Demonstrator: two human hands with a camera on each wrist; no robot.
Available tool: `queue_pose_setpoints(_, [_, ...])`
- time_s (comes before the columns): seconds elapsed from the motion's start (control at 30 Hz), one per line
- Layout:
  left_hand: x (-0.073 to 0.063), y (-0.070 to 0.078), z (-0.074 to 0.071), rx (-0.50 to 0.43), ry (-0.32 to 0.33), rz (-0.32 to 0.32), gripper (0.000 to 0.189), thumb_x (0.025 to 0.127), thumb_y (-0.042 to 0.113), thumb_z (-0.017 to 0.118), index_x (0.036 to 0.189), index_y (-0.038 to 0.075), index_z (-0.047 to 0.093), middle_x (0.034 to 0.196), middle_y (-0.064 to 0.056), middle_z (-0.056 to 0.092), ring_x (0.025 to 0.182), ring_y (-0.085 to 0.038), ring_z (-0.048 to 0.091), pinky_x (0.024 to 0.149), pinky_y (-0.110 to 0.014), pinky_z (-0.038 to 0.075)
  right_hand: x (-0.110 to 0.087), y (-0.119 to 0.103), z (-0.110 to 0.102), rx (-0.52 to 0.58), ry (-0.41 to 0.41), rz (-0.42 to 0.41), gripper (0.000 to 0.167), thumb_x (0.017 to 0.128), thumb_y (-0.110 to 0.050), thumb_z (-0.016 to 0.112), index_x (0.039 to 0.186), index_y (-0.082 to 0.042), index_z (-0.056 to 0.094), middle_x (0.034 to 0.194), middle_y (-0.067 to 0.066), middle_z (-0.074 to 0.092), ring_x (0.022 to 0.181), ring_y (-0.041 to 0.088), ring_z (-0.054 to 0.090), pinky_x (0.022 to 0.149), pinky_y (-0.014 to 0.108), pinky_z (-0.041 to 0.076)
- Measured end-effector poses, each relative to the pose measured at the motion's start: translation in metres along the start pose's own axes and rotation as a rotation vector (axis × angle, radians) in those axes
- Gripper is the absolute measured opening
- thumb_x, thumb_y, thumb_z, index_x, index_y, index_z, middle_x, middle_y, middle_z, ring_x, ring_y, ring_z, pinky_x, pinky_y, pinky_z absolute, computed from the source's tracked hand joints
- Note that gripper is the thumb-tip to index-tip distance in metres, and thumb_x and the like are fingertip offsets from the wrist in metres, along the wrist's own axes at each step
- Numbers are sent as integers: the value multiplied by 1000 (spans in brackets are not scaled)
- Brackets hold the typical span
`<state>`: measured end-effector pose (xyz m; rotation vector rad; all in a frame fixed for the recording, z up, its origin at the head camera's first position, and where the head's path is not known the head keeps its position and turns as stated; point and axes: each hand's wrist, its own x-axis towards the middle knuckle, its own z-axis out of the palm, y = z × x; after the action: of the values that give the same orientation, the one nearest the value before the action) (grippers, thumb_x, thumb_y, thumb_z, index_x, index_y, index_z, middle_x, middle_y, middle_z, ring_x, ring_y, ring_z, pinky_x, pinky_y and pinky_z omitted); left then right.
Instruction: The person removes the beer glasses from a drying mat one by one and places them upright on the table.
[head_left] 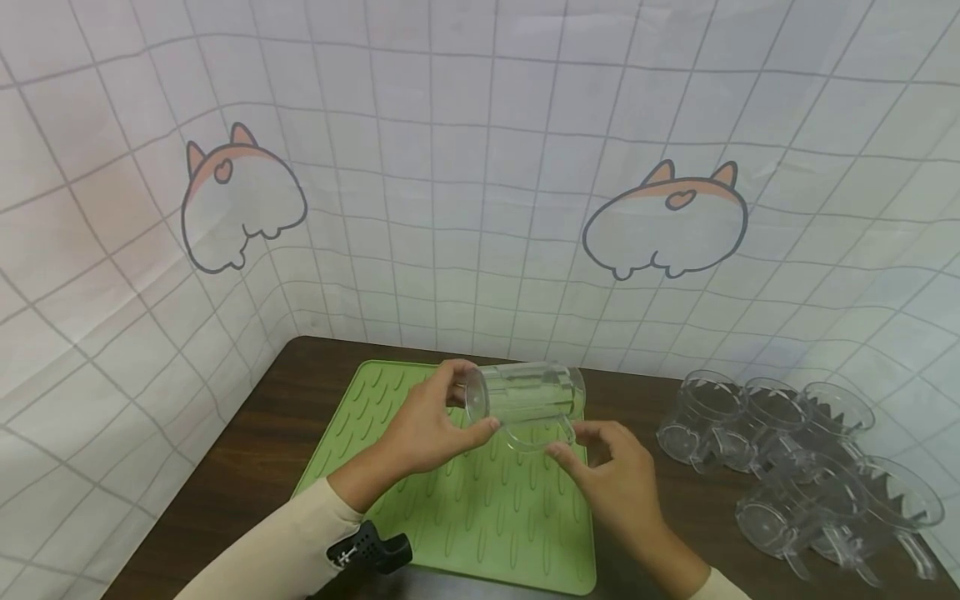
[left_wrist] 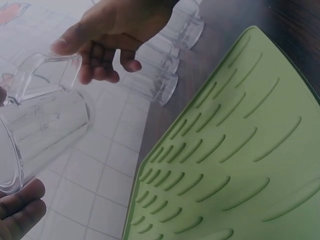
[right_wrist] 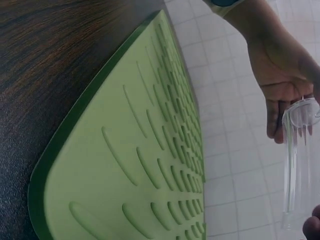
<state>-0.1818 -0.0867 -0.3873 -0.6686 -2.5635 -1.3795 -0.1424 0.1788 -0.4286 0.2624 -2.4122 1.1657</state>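
Observation:
A clear plastic mug (head_left: 531,393) lies sideways in the air above a green ridged mat (head_left: 480,517), its handle (head_left: 536,437) turned down toward me. My left hand (head_left: 431,421) grips the left end of the mug, with the thumb on the near side and fingers round the far side. At the handle's right side, my right hand (head_left: 615,471) pinches with thumb and index finger. In the left wrist view the right thumb rests at the handle's corner, the other fingers (left_wrist: 100,75) loosely curled below. The right wrist view shows the mug (right_wrist: 299,165) upright at the right edge.
Several more clear mugs (head_left: 765,517) stand in a group on the dark wooden table (head_left: 247,433) to the right of the mat. Behind the table hangs a white gridded curtain (head_left: 465,208) with cartoon animal prints. A black device (head_left: 369,548) is strapped at my left wrist.

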Motion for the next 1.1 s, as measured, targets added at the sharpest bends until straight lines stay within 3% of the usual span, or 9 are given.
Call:
queue_pose_setpoints(0.2, [0,-1,1,-8,2,4,67,87,35,82,140,11,50,116,2,64,97,-11,64,80,-39,54,0,0,1,-14,8,-29,19,82,-35,88,85,-19,77,87,-7,67,81,13,59,65,31,51])
queue_pose_setpoints(0.3, [0,-3,1,-10,-6,0,67,87,34,82,141,11,49,117,2,64,99,-11,64,81,-40,54,0,1,3,-6,30,-63,17,81,-33,89,83,-22,77,87,-10,68,89,11,62,66,34,54])
queue_pose_setpoints(0.53, [-1,-6,1,-21,-37,-24,69,89,36,81,144,10,48,120,-1,62,104,-18,63,85,-46,55,0,4,5,16,60,-85,19,78,-29,92,84,-19,77,90,-12,68,92,8,61,63,27,55])
queue_pose_setpoints(0.8, [0,-10,3,-47,-91,-33,68,88,33,81,142,9,47,115,-1,62,100,-20,64,86,-39,54,1,4,3,26,104,-109,24,74,-24,94,88,-14,78,90,-10,69,94,11,63,82,27,50])
queue_pose_setpoints(0.97, [0,-12,3,-47,-106,-22,70,87,31,81,143,7,46,119,-2,63,102,-21,63,87,-41,54,0,3,3,41,104,-101,26,73,-23,95,90,-13,77,91,-9,69,94,10,62,84,22,47])
queue_pose_setpoints(1.1, [1,-15,4,-46,-118,-13,70,87,30,81,143,7,46,121,-2,62,109,-28,62,91,-46,53,1,2,3,47,103,-84,29,72,-22,95,91,-11,77,94,-9,70,95,10,63,84,26,49])
